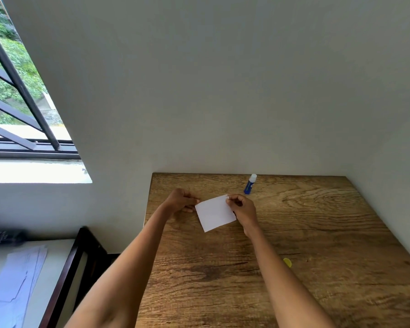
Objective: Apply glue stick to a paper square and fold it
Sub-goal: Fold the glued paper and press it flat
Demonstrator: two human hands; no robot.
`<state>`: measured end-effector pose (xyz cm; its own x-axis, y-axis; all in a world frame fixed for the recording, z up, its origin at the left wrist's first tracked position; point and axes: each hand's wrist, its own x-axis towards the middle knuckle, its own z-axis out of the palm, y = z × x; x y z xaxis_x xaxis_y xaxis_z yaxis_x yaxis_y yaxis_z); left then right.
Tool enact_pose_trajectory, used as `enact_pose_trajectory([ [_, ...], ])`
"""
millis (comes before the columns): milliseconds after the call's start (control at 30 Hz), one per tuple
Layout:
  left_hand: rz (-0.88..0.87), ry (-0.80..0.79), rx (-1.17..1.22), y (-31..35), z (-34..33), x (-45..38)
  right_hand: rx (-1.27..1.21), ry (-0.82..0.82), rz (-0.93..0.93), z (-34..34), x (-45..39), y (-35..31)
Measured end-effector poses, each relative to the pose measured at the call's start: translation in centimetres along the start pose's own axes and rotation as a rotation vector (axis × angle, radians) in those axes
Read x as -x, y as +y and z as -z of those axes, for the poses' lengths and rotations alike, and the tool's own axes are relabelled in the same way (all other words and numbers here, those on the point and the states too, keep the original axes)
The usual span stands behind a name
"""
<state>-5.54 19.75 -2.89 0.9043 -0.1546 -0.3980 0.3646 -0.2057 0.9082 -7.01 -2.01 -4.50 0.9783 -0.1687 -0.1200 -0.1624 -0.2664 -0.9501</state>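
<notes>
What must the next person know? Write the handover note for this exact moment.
Left hand: pinches the left edge of the paper square.
Right hand: pinches the square's upper right corner.
The paper sits just over the wooden table; whether it is already folded cannot be told.
Glue stick: at the table's far edge by the wall, cap on, untouched.
A small yellow object lies nearer on the table.
Done: paper in hand. Whether glue is applied cannot be seen. Left: confirm gluing, finish the fold.

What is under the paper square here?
The wooden table lies beneath the white paper square, which the left hand and right hand pinch at its far corners. Whether it touches the table, or anything lies beneath, cannot be seen.
</notes>
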Motion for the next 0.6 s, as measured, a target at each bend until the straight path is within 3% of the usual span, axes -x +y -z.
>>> enact_pose_trajectory([
  [333,-0.027,-0.030,-0.015,0.5,-0.2,0.8,0.055,0.011,0.000,-0.2,0.3,-0.4],
  [600,-0.089,0.168,-0.272,0.3,-1.3,0.0,0.073,-0.106,0.028,0.8,0.8,-0.4],
])
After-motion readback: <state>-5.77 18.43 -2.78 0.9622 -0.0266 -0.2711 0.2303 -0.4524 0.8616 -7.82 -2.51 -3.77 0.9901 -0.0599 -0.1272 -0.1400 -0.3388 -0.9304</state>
